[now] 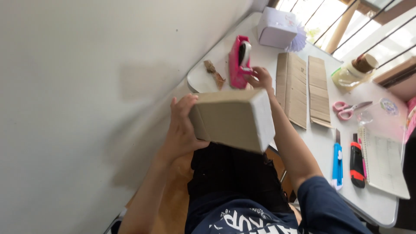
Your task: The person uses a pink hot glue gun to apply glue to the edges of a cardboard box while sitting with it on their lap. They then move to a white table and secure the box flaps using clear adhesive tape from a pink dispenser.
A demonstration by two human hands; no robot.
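Nearest the camera the person sits with dark-clad lap and navy sleeve, and the left hand (182, 130) is wrapped around the left end of a closed cardboard box (232, 119), fingers curled over its top edge, holding it in the air above the lap, just short of the table (377, 203) edge. To do this step well, that grip should probably stay firm and level so the box's flaps remain pressed together while the other hand is busy. Just beyond the box, the right hand (260, 77) reaches out over the table to the pink tape dispenser (239, 63), its fingers bent narrowly at the dispenser's cutting end; whether a strip is already pinched there I cannot tell. Pulling tape straight and tearing it cleanly against the blade would likely give a flat strip that sticks without creases. To the right on the table lie a blue utility knife (337, 162), a black and orange cutter (356, 164) and a notebook (383, 162). Farther off sit two flat cardboard strips (303, 89), pink scissors (346, 109), a scrap of brown paper (214, 73), a glass jar (353, 71) and, at the far end, a white box (276, 28).
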